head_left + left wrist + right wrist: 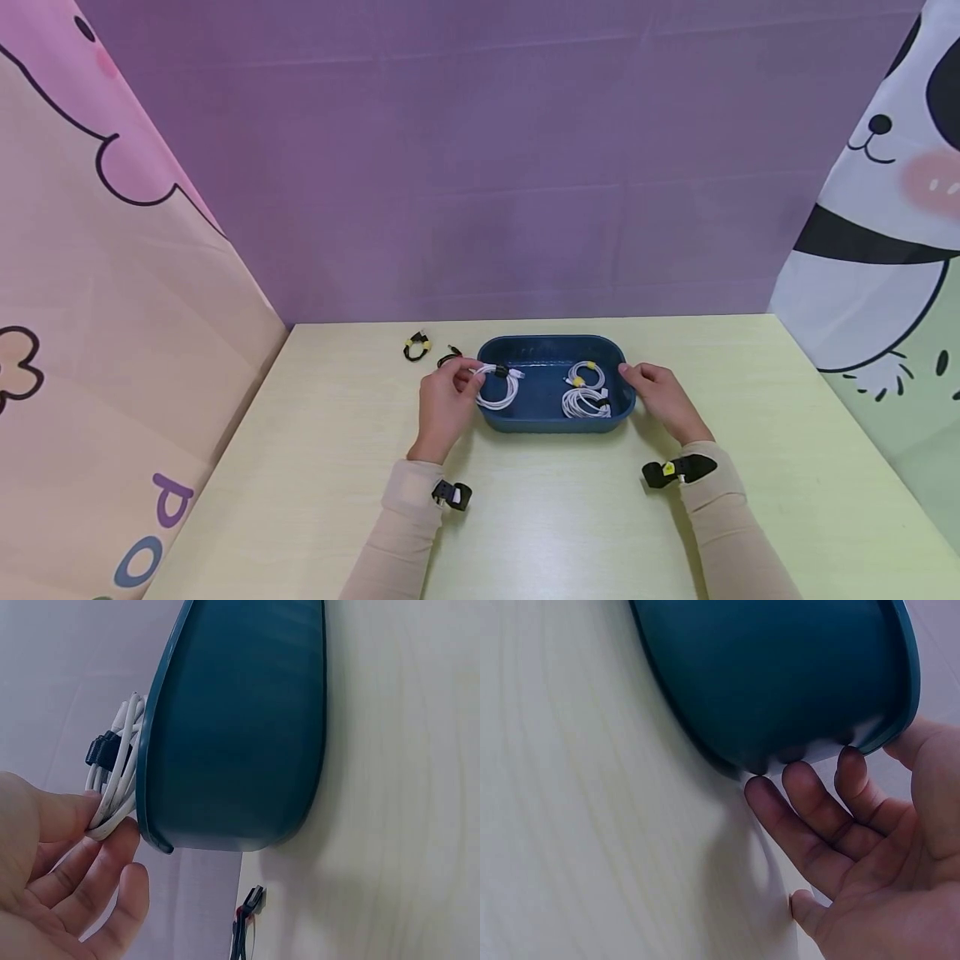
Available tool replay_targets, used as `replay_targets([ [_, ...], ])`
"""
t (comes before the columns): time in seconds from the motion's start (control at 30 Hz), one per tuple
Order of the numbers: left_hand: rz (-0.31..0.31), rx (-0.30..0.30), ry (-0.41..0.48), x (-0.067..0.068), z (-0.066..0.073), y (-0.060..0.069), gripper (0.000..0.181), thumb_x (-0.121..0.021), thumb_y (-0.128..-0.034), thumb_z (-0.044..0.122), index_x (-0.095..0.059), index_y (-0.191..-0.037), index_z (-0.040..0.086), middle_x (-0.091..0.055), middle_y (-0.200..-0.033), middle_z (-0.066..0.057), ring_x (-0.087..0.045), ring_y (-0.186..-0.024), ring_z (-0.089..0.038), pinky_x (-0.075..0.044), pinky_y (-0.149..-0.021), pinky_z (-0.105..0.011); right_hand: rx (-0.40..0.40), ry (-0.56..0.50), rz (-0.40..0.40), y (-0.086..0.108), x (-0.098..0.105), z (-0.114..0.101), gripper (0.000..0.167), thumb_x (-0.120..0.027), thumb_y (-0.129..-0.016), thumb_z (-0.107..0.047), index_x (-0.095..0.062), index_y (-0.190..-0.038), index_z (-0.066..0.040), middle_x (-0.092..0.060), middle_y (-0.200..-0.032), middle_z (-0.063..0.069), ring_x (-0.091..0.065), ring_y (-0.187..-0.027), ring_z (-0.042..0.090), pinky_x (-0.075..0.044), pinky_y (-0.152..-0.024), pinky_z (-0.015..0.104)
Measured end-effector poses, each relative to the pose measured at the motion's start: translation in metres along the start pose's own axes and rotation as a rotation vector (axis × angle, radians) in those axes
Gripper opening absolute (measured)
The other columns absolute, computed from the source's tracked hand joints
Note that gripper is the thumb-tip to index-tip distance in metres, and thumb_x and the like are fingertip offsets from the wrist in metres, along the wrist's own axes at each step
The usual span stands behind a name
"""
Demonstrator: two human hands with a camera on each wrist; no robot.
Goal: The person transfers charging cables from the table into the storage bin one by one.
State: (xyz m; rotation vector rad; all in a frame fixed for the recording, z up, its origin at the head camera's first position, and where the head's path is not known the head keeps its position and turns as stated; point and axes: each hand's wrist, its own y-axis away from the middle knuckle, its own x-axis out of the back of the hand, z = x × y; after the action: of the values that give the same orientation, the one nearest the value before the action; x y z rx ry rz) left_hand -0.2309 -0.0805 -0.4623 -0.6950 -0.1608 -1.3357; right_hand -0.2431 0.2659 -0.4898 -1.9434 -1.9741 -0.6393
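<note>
My left hand [442, 412] pinches a coiled white cable [497, 406] between thumb and fingers. A black strap [109, 752] binds this coil, which is at rim height over the left end of a blue tray [555, 426]. At the tray's opposite end, my right hand [667, 400] grips the rim, thumb on top and fingertips [802, 784] against the outer wall. Inside the tray, toward the right, lie a white cable coil with yellow ties [600, 375] and, nearer me, another white cable coil with a black tie [579, 405].
Left of the tray, a small black cable coil with yellow bands [412, 357] lies on the pale table [540, 517]. Another black cable [448, 359] is partly hidden behind my left hand. A purple cloth [510, 167] hangs behind the table, with printed cloths at both sides.
</note>
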Motion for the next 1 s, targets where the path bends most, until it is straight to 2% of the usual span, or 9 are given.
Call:
replay_targets([
  [0.4, -0.014, -0.009, -0.047, -0.004, 0.002, 0.003, 0.012, -0.077, -0.0914, 0.01, -0.077, -0.104, 0.008, -0.074, -0.082, -0.006, -0.063, -0.074, -0.017, -0.049, -0.065, -0.025, -0.003, -0.011, 0.0, 0.001, -0.001, -0.001, 0.057, -0.05, -0.103, -0.056, -0.056, -0.095, 0.0, -0.04, -0.079, 0.001, -0.042, -0.08, 0.021, -0.033, -0.068, 0.033],
  [0.6, -0.017, -0.013, -0.042, -0.006, 0.002, 0.003, 0.012, -0.077, -0.0911, 0.01, -0.077, -0.103, 0.009, -0.073, -0.081, -0.006, -0.063, -0.075, -0.017, -0.048, -0.065, -0.024, -0.001, -0.015, 0.0, 0.001, -0.001, -0.002, 0.057, -0.05, -0.103, -0.057, -0.055, -0.094, 0.0, -0.04, -0.077, 0.0, -0.042, -0.077, 0.02, -0.032, -0.067, 0.032],
  [1.0, -0.034, -0.022, -0.016, -0.011, 0.004, 0.007, 0.011, -0.077, -0.0914, 0.009, -0.076, -0.102, 0.008, -0.071, -0.079, -0.005, -0.054, -0.067, -0.014, -0.043, -0.059, -0.022, -0.009, -0.02, -0.004, 0.001, 0.0, -0.001, 0.058, -0.051, -0.103, -0.057, -0.055, -0.094, 0.0, -0.039, -0.078, 0.0, -0.041, -0.078, 0.02, -0.032, -0.067, 0.032],
])
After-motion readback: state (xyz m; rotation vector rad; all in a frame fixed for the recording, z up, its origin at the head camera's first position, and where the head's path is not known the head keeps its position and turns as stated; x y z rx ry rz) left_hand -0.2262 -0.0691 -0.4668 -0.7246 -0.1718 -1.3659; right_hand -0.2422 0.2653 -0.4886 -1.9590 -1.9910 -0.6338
